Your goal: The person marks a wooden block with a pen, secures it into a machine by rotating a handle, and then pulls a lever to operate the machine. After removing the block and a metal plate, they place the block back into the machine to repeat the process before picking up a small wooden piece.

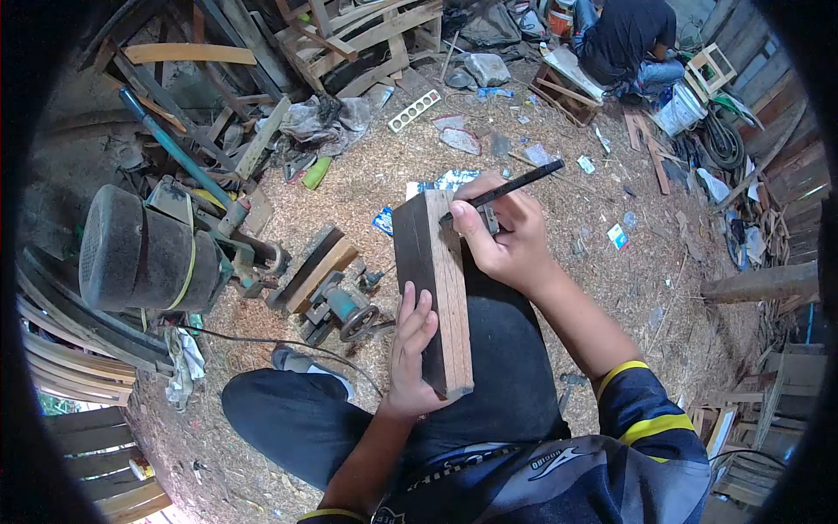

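A thick wooden block (449, 306), with one dark broad face and a pale narrow face turned up, lies lengthwise over my thigh. My left hand (412, 354) grips its near end, fingers on the dark face and thumb at the bottom edge. Near the far end, my right hand (506, 229) pinches a long black marking stick (521, 180), its tip at the pale face. A small metallic object (489, 218) shows partly under the right fingers; what it is I cannot make out.
To the left stands a machine with a motor (144, 249), a handwheel (359, 323) and a cable (288, 343). Wood shavings and scraps cover the ground. A wooden rack (375, 44) stands ahead. Another person (627, 39) sits at the upper right beside a white bucket (680, 110).
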`<state>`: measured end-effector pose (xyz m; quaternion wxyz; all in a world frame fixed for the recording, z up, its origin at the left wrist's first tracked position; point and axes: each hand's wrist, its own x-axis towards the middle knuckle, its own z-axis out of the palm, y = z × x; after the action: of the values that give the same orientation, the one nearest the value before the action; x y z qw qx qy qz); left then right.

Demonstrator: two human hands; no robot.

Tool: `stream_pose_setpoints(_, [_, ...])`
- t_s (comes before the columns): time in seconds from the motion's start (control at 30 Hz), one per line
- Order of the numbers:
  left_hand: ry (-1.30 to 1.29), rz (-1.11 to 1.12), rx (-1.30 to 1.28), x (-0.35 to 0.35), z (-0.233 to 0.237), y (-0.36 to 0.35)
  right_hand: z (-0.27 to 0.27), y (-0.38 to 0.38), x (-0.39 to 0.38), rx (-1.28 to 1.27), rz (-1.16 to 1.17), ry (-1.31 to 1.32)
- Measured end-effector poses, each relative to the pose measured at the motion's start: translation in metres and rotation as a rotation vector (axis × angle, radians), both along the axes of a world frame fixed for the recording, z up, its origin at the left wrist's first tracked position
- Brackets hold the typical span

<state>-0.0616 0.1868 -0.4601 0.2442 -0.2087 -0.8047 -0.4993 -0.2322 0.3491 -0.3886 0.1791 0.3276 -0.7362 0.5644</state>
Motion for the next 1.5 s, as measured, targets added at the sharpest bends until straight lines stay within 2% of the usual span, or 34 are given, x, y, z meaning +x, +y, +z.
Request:
stream_pose_setpoints(0.13, [-0.009,0.001,-0.005,0.001,0.001,-0.001,-0.004,-0.003,-0.006,-0.091,-0.003,-0.088])
stream_pose_setpoints(0.63, [0.002,-0.001,0.0,0.0,-0.001,-0.003,-0.004,-0.001,-0.008,-0.005,-0.017,0.129])
stream_pose_setpoints(0.8, [-0.001,-0.008,0.006,0.0,-0.001,-0.001,-0.006,-0.008,-0.019,-0.05,-0.071,0.0])
stream_pose_setpoints(0.9, [0.009,0.0,-0.001,0.0,0.0,-0.003,-0.002,-0.004,-0.015,-0.006,-0.048,0.088])
stream_pose_setpoints(0.93, [0.011,0.003,-0.001,0.0,0.001,-0.003,-0.006,-0.006,-0.011,-0.071,-0.016,0.04])
stream_pose_setpoints(1.03, [0.011,0.009,0.003,0.0,0.0,-0.002,0.0,-0.005,-0.01,0.017,-0.06,0.127])
stream_pose_setpoints(1.17, [0.003,0.007,0.012,0.001,0.0,-0.002,-0.003,-0.012,-0.02,-0.03,-0.076,0.053])
stream_pose_setpoints(1.3, [0.008,0.018,-0.001,0.002,-0.001,-0.004,-0.001,-0.01,-0.016,0.002,-0.04,0.179])
stream_pose_setpoints(1.5, [0.001,0.0,0.015,0.002,-0.002,-0.005,0.003,-0.015,-0.018,0.005,-0.081,0.129])
